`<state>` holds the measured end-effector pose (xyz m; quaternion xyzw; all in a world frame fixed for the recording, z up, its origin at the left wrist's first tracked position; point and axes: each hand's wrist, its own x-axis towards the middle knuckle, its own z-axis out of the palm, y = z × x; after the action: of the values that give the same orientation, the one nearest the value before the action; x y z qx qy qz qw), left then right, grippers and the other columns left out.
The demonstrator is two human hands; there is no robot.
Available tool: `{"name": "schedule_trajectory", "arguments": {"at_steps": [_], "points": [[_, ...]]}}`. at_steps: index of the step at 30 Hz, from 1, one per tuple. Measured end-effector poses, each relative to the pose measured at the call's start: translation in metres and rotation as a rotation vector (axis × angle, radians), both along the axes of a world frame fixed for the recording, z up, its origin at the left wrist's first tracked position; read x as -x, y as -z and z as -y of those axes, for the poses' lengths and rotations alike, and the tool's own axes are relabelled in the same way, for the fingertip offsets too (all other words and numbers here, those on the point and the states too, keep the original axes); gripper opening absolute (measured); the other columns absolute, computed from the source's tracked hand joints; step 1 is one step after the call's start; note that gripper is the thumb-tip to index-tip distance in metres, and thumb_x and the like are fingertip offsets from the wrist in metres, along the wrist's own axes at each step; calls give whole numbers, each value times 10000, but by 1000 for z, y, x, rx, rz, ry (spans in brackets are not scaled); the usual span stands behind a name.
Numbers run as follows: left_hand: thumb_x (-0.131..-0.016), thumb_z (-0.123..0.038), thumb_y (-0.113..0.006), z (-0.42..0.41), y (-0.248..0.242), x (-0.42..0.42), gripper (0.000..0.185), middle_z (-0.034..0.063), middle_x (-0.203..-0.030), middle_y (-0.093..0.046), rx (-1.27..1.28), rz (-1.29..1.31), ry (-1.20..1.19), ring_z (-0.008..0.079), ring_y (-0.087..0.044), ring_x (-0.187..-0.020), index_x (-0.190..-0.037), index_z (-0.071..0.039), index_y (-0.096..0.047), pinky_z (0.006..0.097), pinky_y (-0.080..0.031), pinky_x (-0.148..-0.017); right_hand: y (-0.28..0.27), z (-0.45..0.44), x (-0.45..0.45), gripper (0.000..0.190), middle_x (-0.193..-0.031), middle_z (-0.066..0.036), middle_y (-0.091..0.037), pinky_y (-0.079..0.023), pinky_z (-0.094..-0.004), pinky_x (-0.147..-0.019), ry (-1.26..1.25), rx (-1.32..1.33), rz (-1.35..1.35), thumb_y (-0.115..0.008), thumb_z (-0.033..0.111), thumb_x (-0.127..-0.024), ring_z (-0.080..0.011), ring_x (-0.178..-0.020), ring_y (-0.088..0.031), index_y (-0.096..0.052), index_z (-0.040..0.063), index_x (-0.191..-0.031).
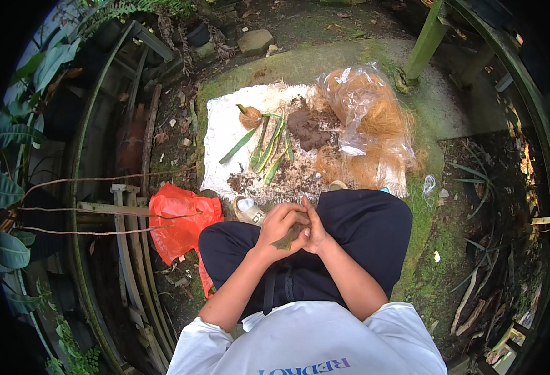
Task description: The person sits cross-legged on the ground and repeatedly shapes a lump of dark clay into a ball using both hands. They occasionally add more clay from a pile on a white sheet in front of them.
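My left hand [282, 227] and my right hand [317, 229] are cupped together above my lap, around a piece of green leaf [284, 242] whose end sticks out by the left wrist. Something dark shows between the palms, mostly hidden. Beyond my feet, a white woven sack [223, 131] lies flat. It bears a fibre-wrapped ball [250, 118] with a leaf stub, several cut snake plant leaves [271, 143], a mound of dark wet soil [307, 129] and a clear plastic bag [350, 93] of brown coconut fibre [382, 110].
A red plastic bag [181, 215] lies left of my knee. White string [428, 185] is on the mossy ground at right. Wooden slats [129, 243] and thin stems stand at left, a green post [425, 42] at upper right, and a stone [255, 42] beyond the sack.
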<state>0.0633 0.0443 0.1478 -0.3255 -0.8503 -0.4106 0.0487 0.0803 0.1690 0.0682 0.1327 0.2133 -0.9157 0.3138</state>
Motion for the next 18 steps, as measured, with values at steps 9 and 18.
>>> {"name": "schedule_trajectory", "arguments": {"at_steps": [9,18], "points": [[-743,-178,-762,-3,-3,3,193,108,-1101,-634,-76,44,59,312,-614,-1076,-845,-70,-639,422,-490,-914,-16,-7,2,631,-1081,-47,-630,-539,-343,-839,61,63,-7,-424,710,-933,-177,-1010,-632,-604,143,-1143],[-703,-209,-837,-1,9,-2,282,113,-1107,-635,-147,163,3,283,-626,-1062,-774,-59,-609,395,-515,-876,-12,-6,-1,490,-981,3,-633,-550,-346,-787,40,134,35,-495,671,-929,-152,-927,-649,-618,207,-1021]]}}
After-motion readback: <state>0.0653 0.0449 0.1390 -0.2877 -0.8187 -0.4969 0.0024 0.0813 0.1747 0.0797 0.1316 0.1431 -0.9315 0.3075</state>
